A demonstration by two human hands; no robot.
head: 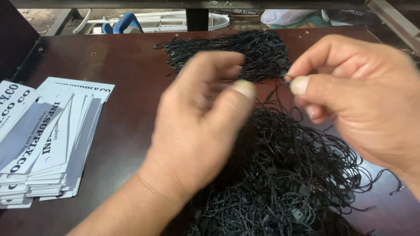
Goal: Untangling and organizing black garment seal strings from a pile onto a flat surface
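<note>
My right hand (358,91) pinches the end of a thin black string (280,89) between thumb and forefinger, just above a large loose pile of black string loops (280,175) in the near middle. My left hand (201,118) hovers blurred in front of that pile, fingers curled and apart, thumb up, with nothing visible in it. A second bundle of black strings (245,54) lies farther back, behind both hands. All of this rests on a dark brown table (122,65).
Stacks of white and grey printed card tags (48,140) are fanned out at the left edge of the table. Beyond the far edge are a white wire rack (175,21), a blue frame and white bags on the floor.
</note>
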